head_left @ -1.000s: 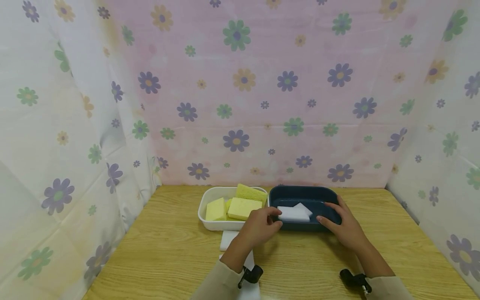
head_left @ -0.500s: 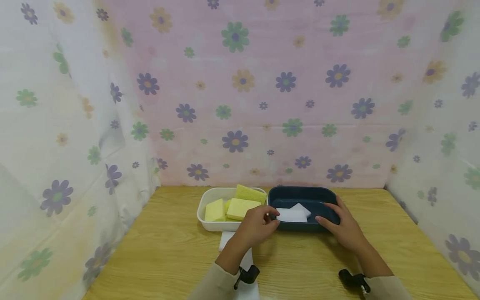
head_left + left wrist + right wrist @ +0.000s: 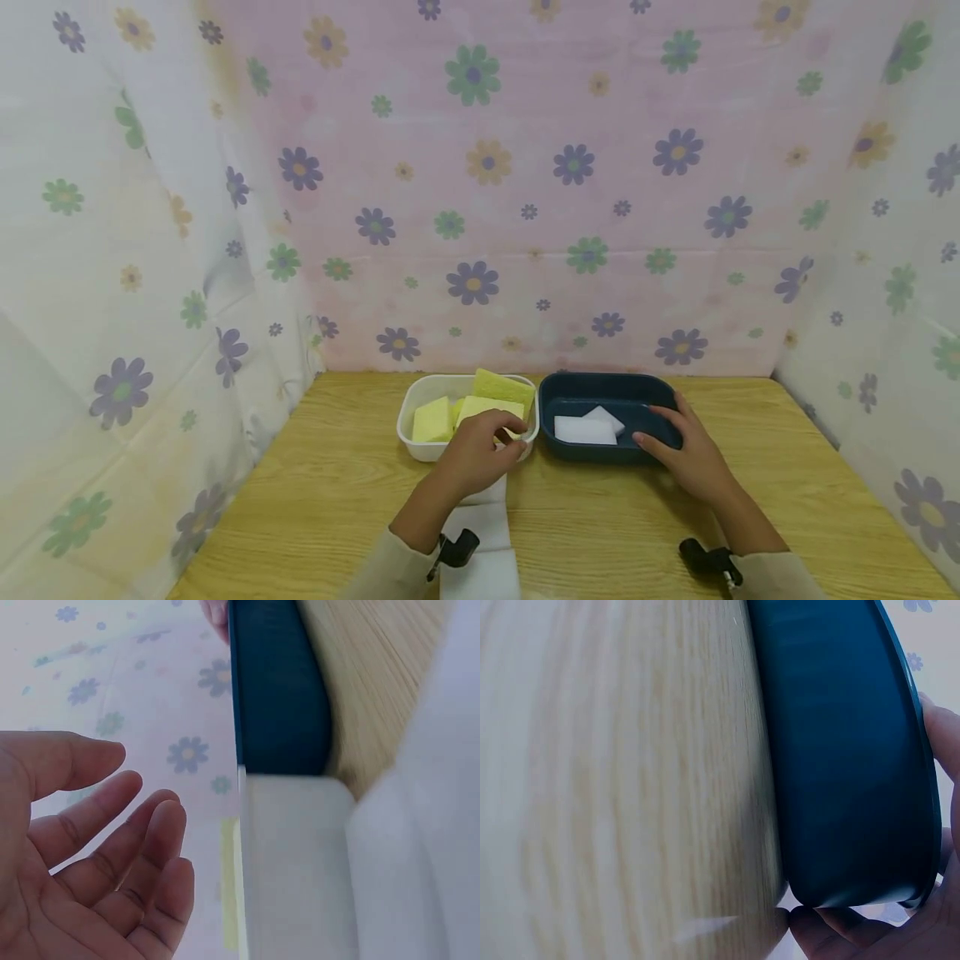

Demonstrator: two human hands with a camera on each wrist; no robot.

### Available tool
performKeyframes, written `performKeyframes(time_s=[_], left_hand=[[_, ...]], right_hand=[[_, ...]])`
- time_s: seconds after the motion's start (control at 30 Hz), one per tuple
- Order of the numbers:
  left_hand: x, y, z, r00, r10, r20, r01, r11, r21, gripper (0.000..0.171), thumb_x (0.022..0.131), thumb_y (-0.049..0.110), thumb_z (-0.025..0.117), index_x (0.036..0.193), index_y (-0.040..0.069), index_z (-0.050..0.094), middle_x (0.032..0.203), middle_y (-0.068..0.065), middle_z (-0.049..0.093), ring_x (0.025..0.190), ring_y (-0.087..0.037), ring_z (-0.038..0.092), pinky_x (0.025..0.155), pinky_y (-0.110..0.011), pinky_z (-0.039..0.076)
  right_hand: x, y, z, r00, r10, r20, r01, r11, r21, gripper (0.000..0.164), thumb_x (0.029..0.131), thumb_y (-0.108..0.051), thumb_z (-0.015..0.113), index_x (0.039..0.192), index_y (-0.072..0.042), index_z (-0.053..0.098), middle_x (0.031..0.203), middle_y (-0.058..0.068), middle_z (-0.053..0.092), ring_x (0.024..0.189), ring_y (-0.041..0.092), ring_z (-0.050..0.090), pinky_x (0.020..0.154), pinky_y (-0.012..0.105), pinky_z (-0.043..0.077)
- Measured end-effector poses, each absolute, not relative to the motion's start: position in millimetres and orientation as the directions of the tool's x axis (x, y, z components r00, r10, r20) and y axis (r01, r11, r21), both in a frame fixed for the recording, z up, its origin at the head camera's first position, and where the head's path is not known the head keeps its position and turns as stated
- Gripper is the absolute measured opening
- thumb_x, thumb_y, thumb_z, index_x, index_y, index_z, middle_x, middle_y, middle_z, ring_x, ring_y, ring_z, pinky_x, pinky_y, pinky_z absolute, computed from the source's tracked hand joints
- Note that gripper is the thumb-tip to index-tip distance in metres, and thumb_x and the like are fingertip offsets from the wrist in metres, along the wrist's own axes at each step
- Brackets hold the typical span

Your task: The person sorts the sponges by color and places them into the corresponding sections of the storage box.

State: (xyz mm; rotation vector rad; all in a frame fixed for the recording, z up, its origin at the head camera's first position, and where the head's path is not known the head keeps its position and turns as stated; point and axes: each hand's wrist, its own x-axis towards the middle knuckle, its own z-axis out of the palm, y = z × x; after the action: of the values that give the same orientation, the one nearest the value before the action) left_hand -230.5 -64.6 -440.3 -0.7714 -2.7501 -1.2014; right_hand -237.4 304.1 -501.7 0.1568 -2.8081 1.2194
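My left hand (image 3: 472, 454) hovers by the front right corner of a white plastic bin (image 3: 423, 452), its fingers loosely bent. In the left wrist view nothing lies between thumb and fingertips. Yellow sponges (image 3: 432, 419) fill much of that bin. With my right hand (image 3: 686, 454) I hold the right end of a dark blue bin (image 3: 600, 454), thumb at the front rim and fingers around the end. The right wrist view shows fingers along the blue bin's end wall (image 3: 847, 765). Two white sponge blocks (image 3: 585, 430) lie inside it, one partly over the other.
A row of white blocks (image 3: 480, 575) runs along the wooden table (image 3: 322, 500) from the white bin toward me, partly hidden by my left arm. Both bins stand side by side at the back edge, before a flowered curtain (image 3: 525, 183).
My left hand has drawn away to the left from the white block in the blue bin, over to the white bin's front. The right hand keeps its place on the blue bin.
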Motion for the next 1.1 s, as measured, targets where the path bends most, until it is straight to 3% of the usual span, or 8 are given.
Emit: performKeyframes(time_s=[0.43, 0.77, 1.1], left_hand=[[-211, -114, -446, -0.863, 0.419, 0.284, 0.496, 0.587, 0.640, 0.017, 0.098, 0.018, 0.071, 0.113, 0.011, 0.075, 0.109, 0.001, 0.074, 0.095, -0.012, 0.070, 0.078, -0.033, 0.057], [-199, -154, -462, -0.882, 0.467, 0.064, 0.380, 0.624, 0.683, 0.022, 0.090, 0.030, 0.081, 0.106, 0.015, 0.075, 0.105, 0.001, 0.074, 0.101, -0.018, 0.068, 0.086, -0.043, 0.056], [-187, -174, -474, -0.868, 0.493, -0.059, 0.314, 0.638, 0.703, 0.047, 0.074, 0.044, 0.093, 0.109, 0.019, 0.075, 0.105, 0.008, 0.071, 0.101, -0.015, 0.064, 0.088, -0.034, 0.055]], right_hand=[[-237, 304, -502, -0.991, -0.062, 0.115, -0.126, 0.683, -0.720, 0.083, 0.098, -0.059, 0.063, 0.160, -0.010, 0.038, 0.174, 0.016, -0.011, 0.153, 0.060, 0.007, 0.106, 0.085, 0.022], [-237, 302, -502, -0.993, -0.054, 0.105, -0.114, 0.681, -0.723, 0.085, 0.097, -0.062, 0.062, 0.160, -0.011, 0.038, 0.174, 0.013, -0.011, 0.153, 0.059, 0.007, 0.106, 0.085, 0.022], [-237, 302, -501, -0.993, -0.051, 0.104, -0.110, 0.688, -0.717, 0.084, 0.097, -0.061, 0.063, 0.160, -0.012, 0.038, 0.174, 0.012, -0.012, 0.153, 0.060, 0.007, 0.105, 0.085, 0.022]])
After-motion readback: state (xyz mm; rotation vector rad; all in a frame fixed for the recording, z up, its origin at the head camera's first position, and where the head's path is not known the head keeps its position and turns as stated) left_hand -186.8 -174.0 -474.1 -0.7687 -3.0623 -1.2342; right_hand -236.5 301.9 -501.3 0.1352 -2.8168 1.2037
